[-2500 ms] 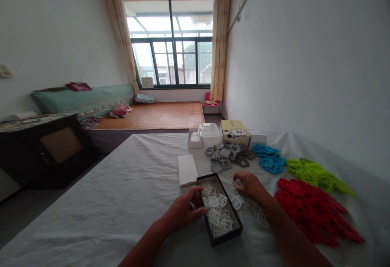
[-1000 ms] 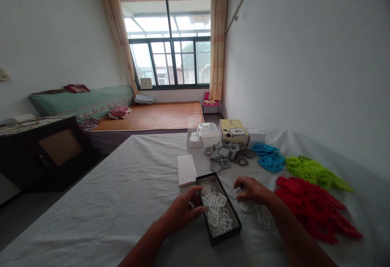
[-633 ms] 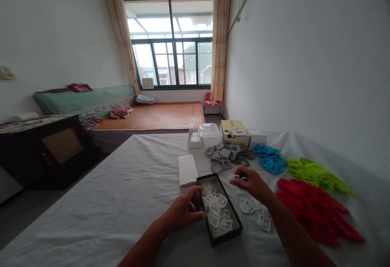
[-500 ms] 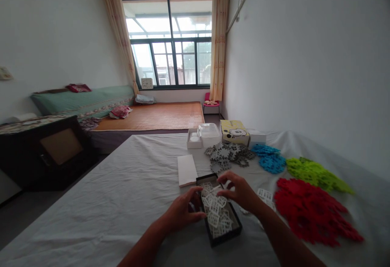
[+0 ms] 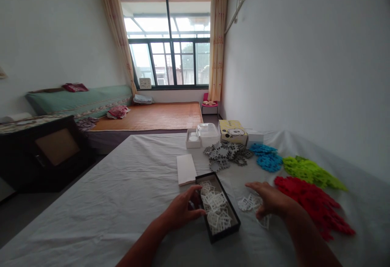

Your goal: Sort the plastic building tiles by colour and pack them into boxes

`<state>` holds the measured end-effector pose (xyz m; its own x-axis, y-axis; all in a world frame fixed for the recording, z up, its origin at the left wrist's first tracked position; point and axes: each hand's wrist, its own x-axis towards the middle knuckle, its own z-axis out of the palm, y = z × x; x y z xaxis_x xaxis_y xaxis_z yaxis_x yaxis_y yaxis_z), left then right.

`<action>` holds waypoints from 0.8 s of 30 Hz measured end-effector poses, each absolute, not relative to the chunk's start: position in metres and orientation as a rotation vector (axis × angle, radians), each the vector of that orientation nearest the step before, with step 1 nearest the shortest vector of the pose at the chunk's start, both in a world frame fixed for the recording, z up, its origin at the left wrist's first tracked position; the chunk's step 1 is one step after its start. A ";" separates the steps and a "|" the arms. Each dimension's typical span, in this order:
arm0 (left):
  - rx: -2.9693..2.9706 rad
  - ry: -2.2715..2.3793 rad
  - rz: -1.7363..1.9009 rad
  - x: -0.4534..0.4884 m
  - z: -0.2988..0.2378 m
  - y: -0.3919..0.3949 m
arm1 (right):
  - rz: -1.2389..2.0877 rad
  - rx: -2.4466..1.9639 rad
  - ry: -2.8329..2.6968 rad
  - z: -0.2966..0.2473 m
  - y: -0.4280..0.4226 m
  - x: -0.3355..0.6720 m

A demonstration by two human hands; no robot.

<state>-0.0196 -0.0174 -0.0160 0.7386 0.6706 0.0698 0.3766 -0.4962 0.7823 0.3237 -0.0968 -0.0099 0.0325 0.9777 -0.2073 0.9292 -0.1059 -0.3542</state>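
A black box [image 5: 223, 231] lies on the white sheet in front of me, partly filled with white lattice pieces [image 5: 217, 209]. My left hand [image 5: 183, 209] grips the box's left wall, fingers curled over its rim. To the right of the box, my right hand [image 5: 268, 199] rests palm down, fingers spread over a few loose white pieces [image 5: 247, 203] on the sheet. Nothing shows in its fingers.
Piles of grey [image 5: 227, 154], blue [image 5: 267, 158], green [image 5: 307, 170] and red pieces [image 5: 310, 200] lie along the right side. A white lid [image 5: 186, 169], a yellow carton [image 5: 232, 132] and small white boxes [image 5: 203, 135] sit further back. Dark cabinet [image 5: 45, 149] stands at left.
My right hand lifted white pieces, carried them over the black box, then returned right to the loose pieces on the sheet. The left hand stayed on the box.
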 end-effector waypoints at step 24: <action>2.135 0.792 0.463 -0.020 -0.015 -0.018 | 0.648 -1.815 -1.971 -0.019 -0.077 0.316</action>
